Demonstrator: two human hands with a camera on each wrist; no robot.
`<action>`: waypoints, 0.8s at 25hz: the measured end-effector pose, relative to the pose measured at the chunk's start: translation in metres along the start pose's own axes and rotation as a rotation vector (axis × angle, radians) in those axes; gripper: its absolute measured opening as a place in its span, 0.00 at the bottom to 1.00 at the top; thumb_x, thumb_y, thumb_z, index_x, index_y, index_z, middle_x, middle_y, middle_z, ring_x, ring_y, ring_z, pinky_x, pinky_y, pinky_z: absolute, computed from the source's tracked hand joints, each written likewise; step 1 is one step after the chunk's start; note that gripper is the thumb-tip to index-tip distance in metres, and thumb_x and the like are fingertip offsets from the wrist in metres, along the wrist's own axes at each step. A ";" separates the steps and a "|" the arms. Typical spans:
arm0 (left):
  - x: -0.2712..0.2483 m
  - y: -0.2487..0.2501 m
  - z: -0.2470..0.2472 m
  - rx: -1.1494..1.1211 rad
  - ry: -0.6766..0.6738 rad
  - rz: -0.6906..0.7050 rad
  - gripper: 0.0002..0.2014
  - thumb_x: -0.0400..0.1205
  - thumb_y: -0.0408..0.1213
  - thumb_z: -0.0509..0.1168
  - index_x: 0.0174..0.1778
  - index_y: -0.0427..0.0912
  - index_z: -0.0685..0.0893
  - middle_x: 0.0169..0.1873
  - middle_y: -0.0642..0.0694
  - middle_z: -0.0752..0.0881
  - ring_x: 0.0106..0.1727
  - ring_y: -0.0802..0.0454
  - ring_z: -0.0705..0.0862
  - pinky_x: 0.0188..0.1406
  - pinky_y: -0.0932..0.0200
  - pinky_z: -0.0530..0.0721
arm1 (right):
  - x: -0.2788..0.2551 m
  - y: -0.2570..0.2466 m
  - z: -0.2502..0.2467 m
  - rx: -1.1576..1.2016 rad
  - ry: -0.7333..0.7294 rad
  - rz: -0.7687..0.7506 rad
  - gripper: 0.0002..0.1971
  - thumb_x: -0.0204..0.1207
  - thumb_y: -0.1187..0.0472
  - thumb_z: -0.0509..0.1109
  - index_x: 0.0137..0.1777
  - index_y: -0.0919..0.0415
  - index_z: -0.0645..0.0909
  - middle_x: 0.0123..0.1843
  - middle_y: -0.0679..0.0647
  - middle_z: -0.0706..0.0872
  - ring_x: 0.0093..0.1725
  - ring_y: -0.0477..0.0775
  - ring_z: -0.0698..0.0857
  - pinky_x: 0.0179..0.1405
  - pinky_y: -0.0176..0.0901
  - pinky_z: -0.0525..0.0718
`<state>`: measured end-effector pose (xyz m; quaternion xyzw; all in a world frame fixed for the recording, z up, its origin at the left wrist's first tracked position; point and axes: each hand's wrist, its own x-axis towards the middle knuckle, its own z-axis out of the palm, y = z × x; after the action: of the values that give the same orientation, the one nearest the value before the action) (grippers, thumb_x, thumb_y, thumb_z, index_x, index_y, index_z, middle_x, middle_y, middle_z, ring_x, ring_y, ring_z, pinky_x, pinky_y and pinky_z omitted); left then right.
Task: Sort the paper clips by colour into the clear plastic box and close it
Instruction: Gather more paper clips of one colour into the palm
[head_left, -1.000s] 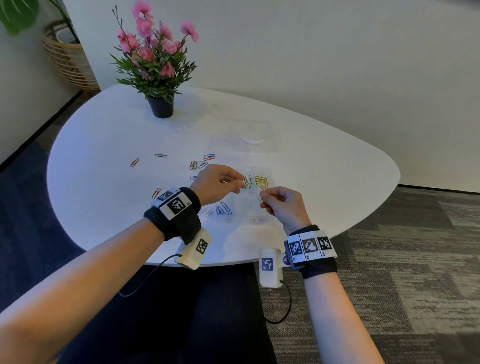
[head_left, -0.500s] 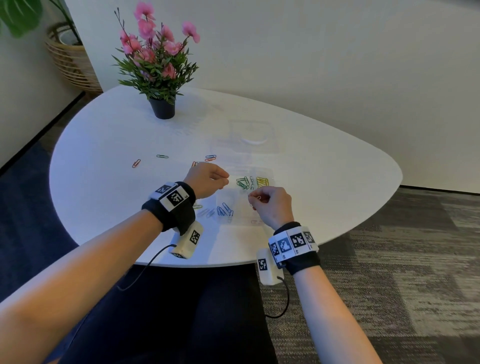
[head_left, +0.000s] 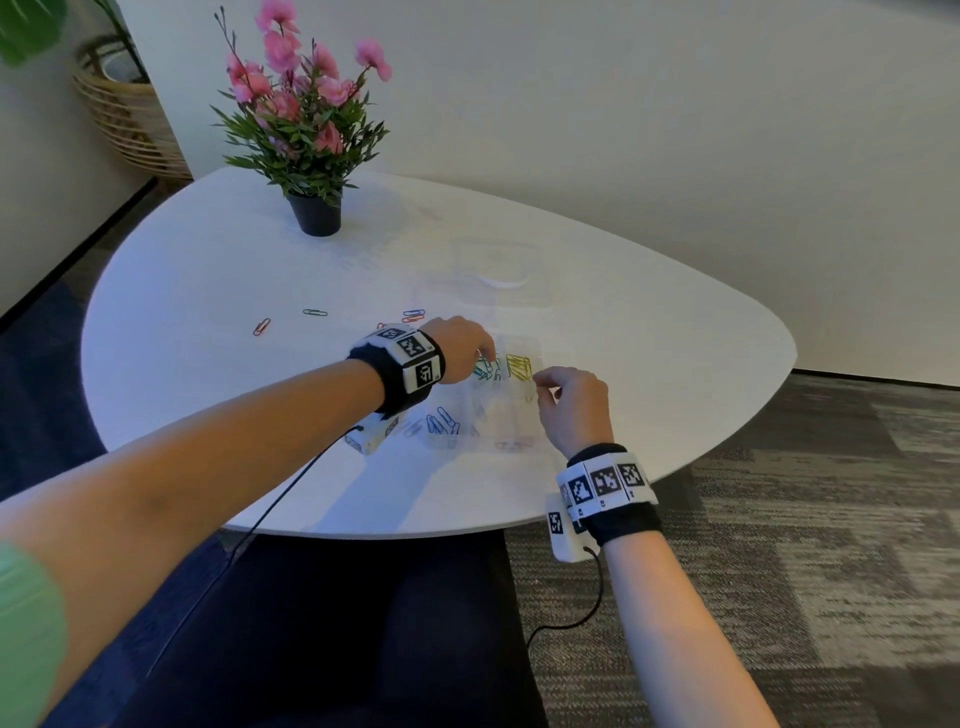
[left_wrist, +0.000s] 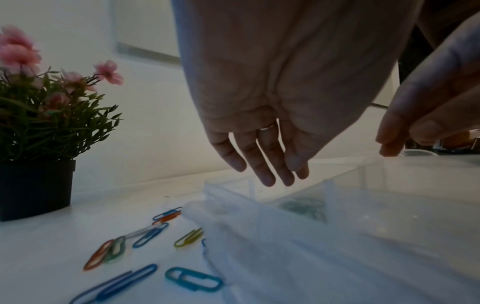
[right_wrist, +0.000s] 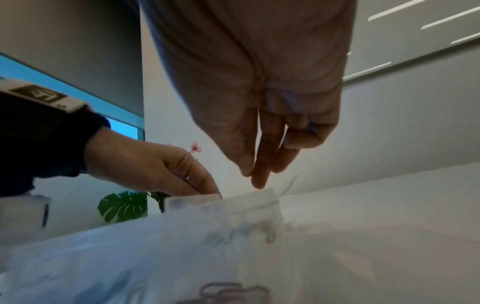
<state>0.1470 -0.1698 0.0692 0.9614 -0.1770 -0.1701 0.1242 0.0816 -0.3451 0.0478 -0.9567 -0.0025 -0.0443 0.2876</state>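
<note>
Head view downward, wrist views close, low

I see both forearms reaching forward, bare, each with a black band and white marker blocks at the wrist. My left hand (head_left: 460, 345) is turned palm down, and its fingers (left_wrist: 262, 162) hang straight and close together, pointing downward, with a thin ring on one of them; they hold nothing. My right hand (head_left: 569, 402) is just beside it, to its right and nearer to me, back upward. Its thumb and fingertips (right_wrist: 259, 174) come together, pointing down; whether they pinch something I cannot tell.
</note>
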 end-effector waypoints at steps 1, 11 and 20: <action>0.002 0.000 0.000 0.023 -0.005 0.000 0.20 0.83 0.31 0.52 0.62 0.56 0.82 0.69 0.47 0.79 0.64 0.44 0.80 0.58 0.53 0.78 | 0.008 -0.001 -0.001 -0.053 -0.012 -0.020 0.13 0.78 0.66 0.64 0.58 0.60 0.87 0.55 0.58 0.90 0.58 0.62 0.83 0.58 0.53 0.83; -0.021 -0.044 0.008 -0.156 0.174 -0.118 0.14 0.82 0.42 0.63 0.64 0.50 0.82 0.70 0.47 0.76 0.73 0.45 0.73 0.73 0.45 0.72 | 0.085 -0.036 0.009 -0.789 -0.508 -0.200 0.13 0.76 0.67 0.67 0.57 0.61 0.87 0.50 0.59 0.90 0.40 0.61 0.86 0.38 0.45 0.82; -0.040 -0.051 0.019 -0.410 0.275 -0.120 0.14 0.78 0.33 0.69 0.60 0.40 0.84 0.66 0.42 0.79 0.61 0.46 0.82 0.64 0.58 0.76 | 0.085 -0.035 0.003 -0.628 -0.489 -0.177 0.10 0.75 0.60 0.71 0.53 0.51 0.90 0.48 0.51 0.92 0.37 0.56 0.81 0.38 0.39 0.77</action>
<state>0.1199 -0.1117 0.0475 0.9390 -0.0628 -0.0769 0.3293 0.1650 -0.3163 0.0722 -0.9764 -0.1396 0.1613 -0.0326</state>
